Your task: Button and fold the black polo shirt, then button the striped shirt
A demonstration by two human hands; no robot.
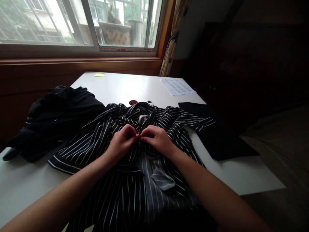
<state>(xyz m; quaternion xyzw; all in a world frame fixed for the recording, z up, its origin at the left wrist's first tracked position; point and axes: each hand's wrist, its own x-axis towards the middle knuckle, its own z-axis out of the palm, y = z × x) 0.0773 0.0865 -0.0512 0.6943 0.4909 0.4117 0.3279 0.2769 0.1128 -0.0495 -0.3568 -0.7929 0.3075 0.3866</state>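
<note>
A black shirt with white stripes [125,187] lies spread on the white table [116,84], its collar at the far end and its sleeves out to both sides. Below the chest its front parts, showing the greyer inner side. My left hand [123,141] pinches the shirt's front edge at mid-chest. Right beside it, fingertips almost touching, my right hand [158,139] pinches the opposite side of the front. Any button between the fingers is too small and covered to make out.
Dark clothes [58,112] are heaped on the left. A folded black cloth [219,138] lies at the right, partly under a sleeve. Printed sheets [178,86], a yellow sticky note [99,75], a brown round object [133,102] and a white ring-shaped object [149,102] lie farther back. A window is beyond.
</note>
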